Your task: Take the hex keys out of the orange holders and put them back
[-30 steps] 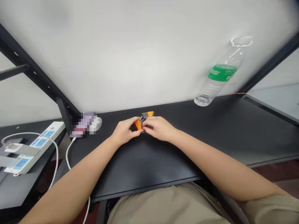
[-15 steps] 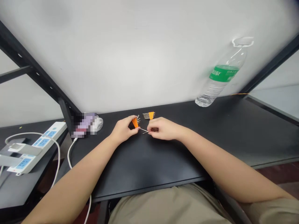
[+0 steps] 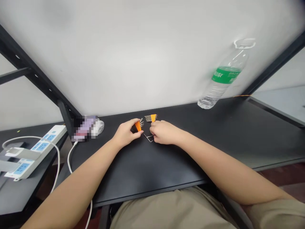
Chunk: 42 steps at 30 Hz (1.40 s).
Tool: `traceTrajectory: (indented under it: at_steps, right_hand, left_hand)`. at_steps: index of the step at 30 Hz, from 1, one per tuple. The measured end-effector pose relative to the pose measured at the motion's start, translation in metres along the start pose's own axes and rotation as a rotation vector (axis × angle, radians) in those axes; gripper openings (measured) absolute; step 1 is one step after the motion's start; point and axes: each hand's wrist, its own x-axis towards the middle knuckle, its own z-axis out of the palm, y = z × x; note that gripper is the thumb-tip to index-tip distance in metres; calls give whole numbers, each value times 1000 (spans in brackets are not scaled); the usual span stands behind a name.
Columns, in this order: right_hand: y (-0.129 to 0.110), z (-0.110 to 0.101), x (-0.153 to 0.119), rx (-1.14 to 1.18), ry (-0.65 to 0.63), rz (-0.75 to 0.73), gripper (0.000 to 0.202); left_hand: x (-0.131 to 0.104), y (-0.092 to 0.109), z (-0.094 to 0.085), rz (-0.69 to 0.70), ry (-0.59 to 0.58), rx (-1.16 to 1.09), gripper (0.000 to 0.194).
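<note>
My left hand (image 3: 128, 132) is closed, thumb and fingers pinching an orange hex key holder (image 3: 138, 126) with several short metal keys sticking out of it. My right hand (image 3: 164, 132) is closed too, its fingertips pressed together at a thin L-shaped hex key (image 3: 148, 138) just above or on the black tabletop. A second thin shaft seems to cross by the same fingertips, though the fingers hide part of it. Just behind my right hand lies another orange holder (image 3: 153, 118), with several hex keys fanned out to its left.
A large clear bottle (image 3: 220, 82) with a green label leans against the white wall at the back right. On the left are a pixelated item, a white object (image 3: 98, 128), a white cable (image 3: 71, 156) and a power strip (image 3: 38, 151). Black frame posts flank the table (image 3: 147, 171).
The bend of the L-shaped hex key now shows below my right fingertips, and the key has turned away from my left hand. My left hand keeps its hold on the orange holder.
</note>
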Motion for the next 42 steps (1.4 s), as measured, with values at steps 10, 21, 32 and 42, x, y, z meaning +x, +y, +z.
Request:
traceTrajectory:
  at_steps: [10, 21, 32, 42]
  right_hand:
    - [3, -7, -6, 187, 270, 31, 9]
    - [-2, -4, -5, 153, 401, -43, 18]
    - [-15, -11, -10, -12, 278, -48, 26]
    - [-16, -9, -5, 64, 310, -19, 23]
  left_hand:
    - [0, 2, 0, 10, 11, -10, 52]
    - [-1, 2, 1, 33, -4, -1, 53]
    - [-2, 1, 3, 37, -27, 65, 53]
    - [-2, -1, 2, 31, -42, 86, 53]
